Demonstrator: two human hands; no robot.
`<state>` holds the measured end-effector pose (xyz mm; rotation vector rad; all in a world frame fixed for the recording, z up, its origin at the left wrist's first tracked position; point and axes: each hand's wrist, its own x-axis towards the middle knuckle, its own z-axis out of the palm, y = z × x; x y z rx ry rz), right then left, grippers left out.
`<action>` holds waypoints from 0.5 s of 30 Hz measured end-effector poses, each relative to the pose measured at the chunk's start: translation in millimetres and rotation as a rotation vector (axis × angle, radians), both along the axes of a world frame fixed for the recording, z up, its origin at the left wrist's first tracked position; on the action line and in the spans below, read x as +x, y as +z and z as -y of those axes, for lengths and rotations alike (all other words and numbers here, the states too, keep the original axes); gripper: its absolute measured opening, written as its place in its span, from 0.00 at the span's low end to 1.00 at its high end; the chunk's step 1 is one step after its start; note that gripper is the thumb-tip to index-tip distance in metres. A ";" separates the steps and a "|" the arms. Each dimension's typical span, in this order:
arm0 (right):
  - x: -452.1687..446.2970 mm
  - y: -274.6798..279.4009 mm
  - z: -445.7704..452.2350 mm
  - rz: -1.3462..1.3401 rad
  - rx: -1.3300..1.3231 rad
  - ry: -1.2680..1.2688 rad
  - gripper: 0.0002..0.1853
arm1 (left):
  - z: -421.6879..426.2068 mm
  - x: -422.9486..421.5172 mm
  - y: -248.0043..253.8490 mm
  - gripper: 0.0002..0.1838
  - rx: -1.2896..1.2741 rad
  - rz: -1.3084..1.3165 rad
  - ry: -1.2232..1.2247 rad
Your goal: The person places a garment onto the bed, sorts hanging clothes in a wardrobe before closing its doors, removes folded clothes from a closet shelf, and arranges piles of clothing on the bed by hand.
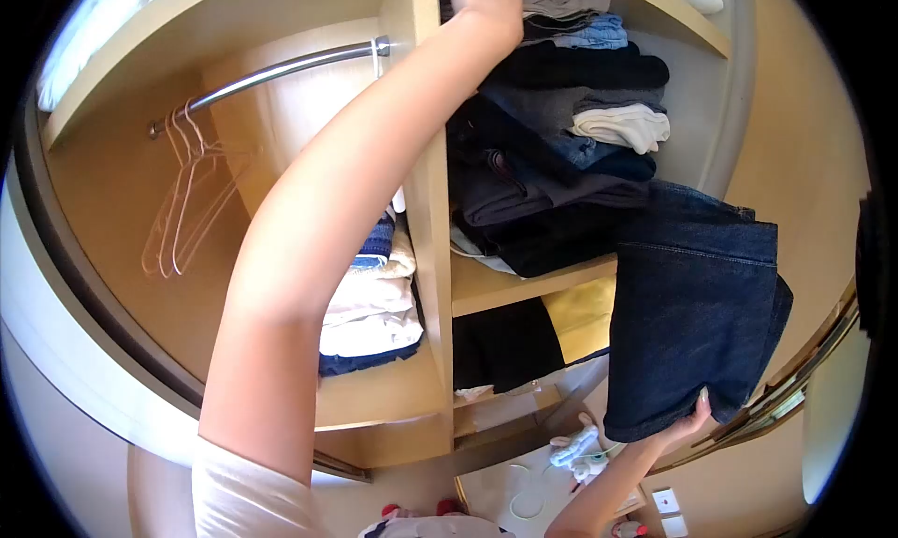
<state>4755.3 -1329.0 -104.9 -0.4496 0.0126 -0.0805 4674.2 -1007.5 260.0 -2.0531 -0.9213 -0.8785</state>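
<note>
My right hand (687, 424) grips folded dark blue jeans (697, 323) by their lower edge, with the thumb on the near side. The jeans hang in front of the right end of the shelf. My left arm reaches up across the closet divider. My left hand (488, 7) is at the top of the clothes pile, beside folded grey garments (561, 3); its fingers are mostly hidden. Below it lie light blue denim (599, 33), a black folded garment (599, 67), a white garment (625, 126) and dark trousers (543, 196).
A wooden divider (426, 257) splits the closet. Left of it, wire hangers (192, 201) hang on a metal rod (281, 70), above a stack of white clothes (374, 318). A lower compartment holds black cloth (505, 343). A pale blue and white item (575, 449) lies below.
</note>
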 end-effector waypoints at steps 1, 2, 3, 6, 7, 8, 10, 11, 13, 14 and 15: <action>-0.3 7.6 0.0 -0.002 0.046 0.009 0.30 | -2.6 3.2 1.5 0.10 -0.025 0.024 -0.014; 1.9 10.0 0.3 0.035 0.074 0.022 0.31 | -4.3 4.7 1.5 0.10 -0.018 0.038 -0.022; 4.0 13.0 0.8 0.049 0.067 0.020 0.31 | -6.4 6.8 1.5 0.10 -0.012 0.052 -0.029; 7.6 22.9 0.3 0.125 0.041 -0.003 0.29 | -12.1 13.5 3.6 0.11 0.011 0.047 -0.064; 8.8 27.5 -1.9 0.142 0.046 0.019 0.29 | -14.5 15.4 3.5 0.11 0.032 0.031 -0.077; 9.0 32.3 -3.7 0.156 0.047 0.040 0.29 | -15.3 14.5 4.0 0.11 0.025 0.032 -0.080; 4.1 47.1 -13.8 0.163 0.039 0.054 0.29 | -13.4 13.6 4.9 0.11 0.043 -0.018 -0.070; 0.6 55.6 -21.4 0.170 0.042 0.069 0.29 | -13.3 11.2 -0.6 0.10 0.132 0.022 -0.071; -10.1 73.2 -37.5 0.164 -0.026 0.064 0.27 | -17.8 12.6 0.7 0.11 0.148 0.046 -0.092; -6.8 72.4 -42.6 0.241 -0.052 0.154 0.27 | -14.5 9.1 1.0 0.11 0.146 0.020 -0.076; -5.2 73.2 -47.4 0.315 -0.080 0.245 0.28 | -12.9 6.6 1.5 0.11 0.141 -0.007 -0.060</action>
